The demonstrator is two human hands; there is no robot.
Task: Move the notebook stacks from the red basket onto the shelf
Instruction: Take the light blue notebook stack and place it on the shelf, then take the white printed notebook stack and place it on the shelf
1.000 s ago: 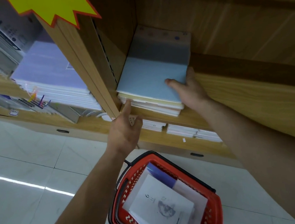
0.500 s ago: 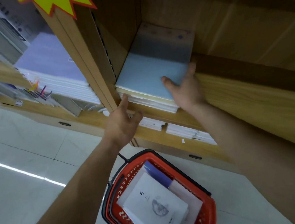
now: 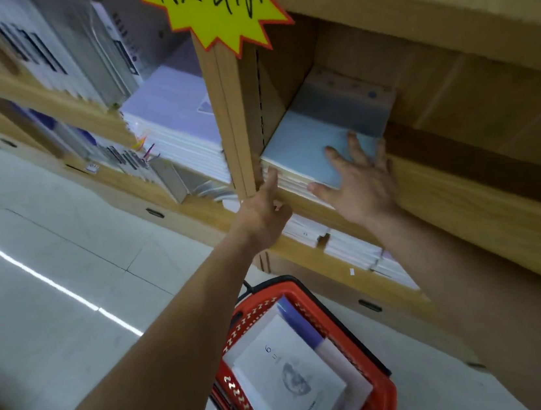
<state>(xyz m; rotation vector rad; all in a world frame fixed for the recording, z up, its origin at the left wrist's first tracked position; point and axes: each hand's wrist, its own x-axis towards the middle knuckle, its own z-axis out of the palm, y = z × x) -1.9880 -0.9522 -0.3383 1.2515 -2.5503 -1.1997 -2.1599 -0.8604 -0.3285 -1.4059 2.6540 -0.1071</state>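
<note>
My right hand (image 3: 360,182) flat and open on the notebook stack (image 3: 314,145) in the shelf (image 3: 465,194), left hand (image 3: 265,214) loose, holding nothing; uneven push could fan its front edge out.

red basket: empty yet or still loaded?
Still loaded. The red basket holds white-covered notebooks lying flat, with a purple-edged one beneath. Depth of the pile: cannot tell.

Two hands up at the shelving: one left hand (image 3: 263,214), one right hand (image 3: 362,183). One blue-topped notebook stack (image 3: 310,152) in the right-hand bay, one red basket (image 3: 381,395) near on the floor, one white booklet (image 3: 289,372) on top inside it, and one yellow starburst sign (image 3: 221,6) far above.
</note>
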